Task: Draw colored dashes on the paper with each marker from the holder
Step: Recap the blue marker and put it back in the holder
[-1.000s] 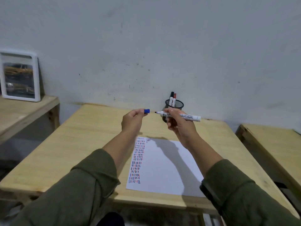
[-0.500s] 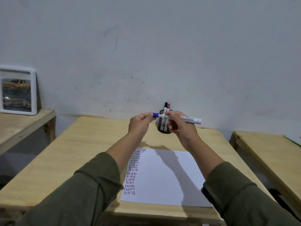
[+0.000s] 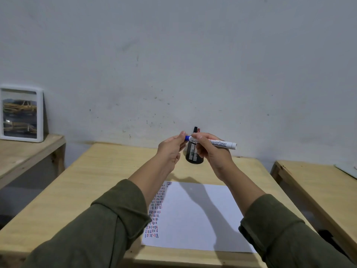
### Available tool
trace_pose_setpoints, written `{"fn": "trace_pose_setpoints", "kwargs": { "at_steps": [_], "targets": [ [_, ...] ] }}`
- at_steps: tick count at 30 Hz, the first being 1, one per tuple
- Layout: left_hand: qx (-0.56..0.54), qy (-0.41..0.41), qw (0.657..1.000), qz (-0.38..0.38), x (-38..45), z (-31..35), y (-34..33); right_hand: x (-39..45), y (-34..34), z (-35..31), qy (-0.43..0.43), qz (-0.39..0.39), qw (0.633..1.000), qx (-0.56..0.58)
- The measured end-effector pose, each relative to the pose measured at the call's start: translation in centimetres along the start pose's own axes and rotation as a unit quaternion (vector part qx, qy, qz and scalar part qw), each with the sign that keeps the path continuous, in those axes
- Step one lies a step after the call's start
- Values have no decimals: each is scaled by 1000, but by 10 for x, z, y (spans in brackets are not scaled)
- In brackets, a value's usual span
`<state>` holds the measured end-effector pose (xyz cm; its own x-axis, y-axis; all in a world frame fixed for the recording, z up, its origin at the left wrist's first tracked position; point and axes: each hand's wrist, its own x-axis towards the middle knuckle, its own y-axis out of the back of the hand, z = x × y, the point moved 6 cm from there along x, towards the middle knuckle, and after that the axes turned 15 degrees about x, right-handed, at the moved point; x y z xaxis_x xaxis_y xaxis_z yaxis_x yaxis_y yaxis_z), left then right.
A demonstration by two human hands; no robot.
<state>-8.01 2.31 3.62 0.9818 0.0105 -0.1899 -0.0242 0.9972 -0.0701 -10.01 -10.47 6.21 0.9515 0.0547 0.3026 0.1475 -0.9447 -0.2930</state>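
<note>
My right hand [image 3: 211, 151] grips a white marker [image 3: 224, 143] held level above the desk, tail pointing right. My left hand [image 3: 171, 148] pinches its blue cap [image 3: 187, 137], which now sits against the marker's tip end. Behind both hands stands a black mesh holder [image 3: 193, 154] with a black marker [image 3: 195, 129] and a red marker [image 3: 198, 130] sticking up. A white paper [image 3: 195, 215] lies on the wooden desk [image 3: 100, 180] below my arms, with a column of blue, red and black dashes [image 3: 155, 209] along its left edge.
A framed car picture [image 3: 20, 113] leans on the wall on a side table [image 3: 25, 151] at the left. Another wooden table [image 3: 316, 182] stands at the right. A grey wall rises right behind the holder.
My left hand has brought the blue cap rightward onto the marker's tip, closing the gap seen a second ago. The view has tilted upward.
</note>
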Motion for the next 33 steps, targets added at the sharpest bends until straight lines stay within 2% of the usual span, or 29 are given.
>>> {"fn": "trace_pose_setpoints", "kwargs": {
  "at_steps": [2,6,8,13,17,20,26,29,33],
  "targets": [
    [-23,-18,1000,9,0,0,-4,1,2,4,-8,23,999,41],
    [-17,-65,997,38,1,-1,-8,-4,1,19,-59,62,972,218],
    [0,-79,996,40,1,-4,-8,-7,1,23,-74,68,964,247],
    [7,-96,994,51,4,-2,-2,-11,-3,15,-84,2,975,204],
    [6,-105,991,86,13,9,12,-14,3,9,-136,-38,962,234],
    [45,-114,991,52,21,17,8,-13,7,6,-171,-54,958,222],
    [123,-148,981,-36,41,39,-22,12,25,11,-143,-48,983,108],
    [181,-170,968,-27,62,47,-31,36,41,13,-127,-31,990,58],
    [238,-153,959,8,100,39,-34,74,64,11,-96,1,995,-14]
  ]
}}
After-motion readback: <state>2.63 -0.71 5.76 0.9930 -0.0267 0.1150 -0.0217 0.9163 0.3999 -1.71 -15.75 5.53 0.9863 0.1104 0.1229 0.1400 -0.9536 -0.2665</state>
